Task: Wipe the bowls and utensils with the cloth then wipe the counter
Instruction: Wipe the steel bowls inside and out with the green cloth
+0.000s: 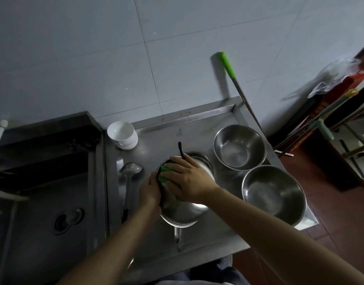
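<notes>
The steel bowl I am working on sits tilted near the front middle of the counter, its near wall catching the light, and my left hand grips its left rim while my right hand lies over the green cloth, fingers spread and pressing it into the bowl. I judge the bowl to be light, stiff and slick, likely to skate or spin on the steel top unless the rim is pinned, so the rim is the place to hold it; the cloth is soft and will bunch, best kept flat under the palm. A dark utensil handle sticks up just behind my right hand, and whether it rests in this bowl or one behind it I cannot tell. A ladle lies just left of the bowl, and a spoon-like handle pokes out from under its front edge. Two more steel bowls wait on the right, apparently untouched, and a stack of white bowls stands at the back left; those are fragile and want two-handed care. The sink lies to the left, and a green-handled pole leans on the wall.
</notes>
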Action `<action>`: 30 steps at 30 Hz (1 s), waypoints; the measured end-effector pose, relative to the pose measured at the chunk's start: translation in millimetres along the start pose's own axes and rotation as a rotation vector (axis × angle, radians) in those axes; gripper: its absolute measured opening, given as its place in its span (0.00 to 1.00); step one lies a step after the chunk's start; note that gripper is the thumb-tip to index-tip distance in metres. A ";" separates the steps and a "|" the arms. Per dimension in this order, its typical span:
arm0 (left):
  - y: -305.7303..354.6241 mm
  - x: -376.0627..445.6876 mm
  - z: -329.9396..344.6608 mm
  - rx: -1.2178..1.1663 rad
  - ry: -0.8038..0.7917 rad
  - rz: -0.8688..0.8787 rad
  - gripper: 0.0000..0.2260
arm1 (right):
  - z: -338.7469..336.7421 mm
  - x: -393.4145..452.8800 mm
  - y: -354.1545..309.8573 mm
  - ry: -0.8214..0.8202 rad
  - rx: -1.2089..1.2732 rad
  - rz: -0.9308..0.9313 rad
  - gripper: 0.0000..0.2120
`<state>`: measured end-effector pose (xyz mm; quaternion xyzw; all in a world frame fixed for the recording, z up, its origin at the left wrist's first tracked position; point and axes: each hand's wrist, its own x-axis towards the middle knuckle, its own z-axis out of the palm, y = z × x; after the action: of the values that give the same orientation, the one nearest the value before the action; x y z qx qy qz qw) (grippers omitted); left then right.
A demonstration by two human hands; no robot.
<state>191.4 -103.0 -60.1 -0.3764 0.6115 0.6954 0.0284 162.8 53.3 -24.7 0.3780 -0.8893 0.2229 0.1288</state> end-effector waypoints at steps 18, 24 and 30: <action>-24.4 3.6 -70.0 -0.440 -0.336 -0.352 0.26 | 1.3 7.2 -1.9 -0.175 0.028 -0.033 0.23; -33.9 13.6 -75.9 -0.486 -0.381 -0.340 0.30 | 2.6 4.0 -6.5 -0.103 0.118 0.042 0.22; -31.0 12.5 -66.2 -0.558 -0.358 -0.337 0.33 | 9.4 -6.8 -1.3 -0.001 0.187 0.161 0.23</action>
<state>230.3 -158.3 -90.7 -0.3375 0.3132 0.8757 0.1451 167.8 52.0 -35.2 0.3158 -0.8922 0.3142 0.0744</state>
